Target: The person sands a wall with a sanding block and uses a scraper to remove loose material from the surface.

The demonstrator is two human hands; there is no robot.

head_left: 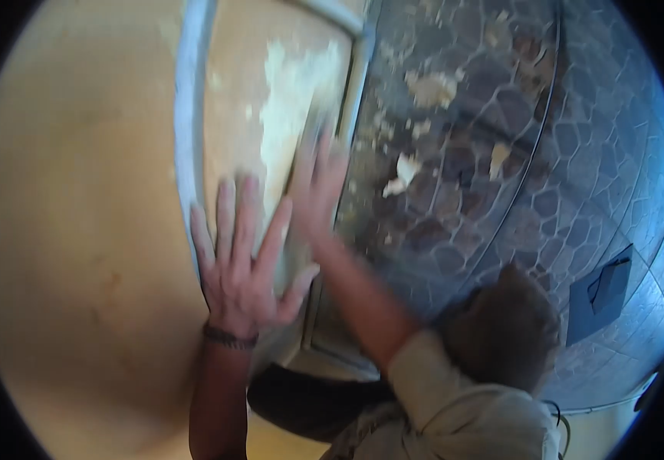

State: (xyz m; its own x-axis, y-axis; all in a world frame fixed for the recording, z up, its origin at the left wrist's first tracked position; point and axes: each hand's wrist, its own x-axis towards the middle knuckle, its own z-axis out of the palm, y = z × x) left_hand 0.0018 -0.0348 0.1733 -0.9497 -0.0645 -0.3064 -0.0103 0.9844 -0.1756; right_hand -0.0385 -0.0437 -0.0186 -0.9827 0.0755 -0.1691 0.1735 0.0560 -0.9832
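Has the framed panel (232, 100) at upper centre of the frame, marked with a ragged pale patch (282, 84). Reaches the blurred right hand (320, 176) beside the patch; cannot tell its grip. Spreads the left hand (240, 280), fingers apart, over the panel's lower part. Shows torn flakes (401, 175) on the stone-patterned floor (577, 176), upper right.

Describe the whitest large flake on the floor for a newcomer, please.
Find the stone-patterned floor beside the panel with the pale patch. In the picture, just right of the blurred right hand, lies a ragged flake, brighter white than the tan flakes nearby.
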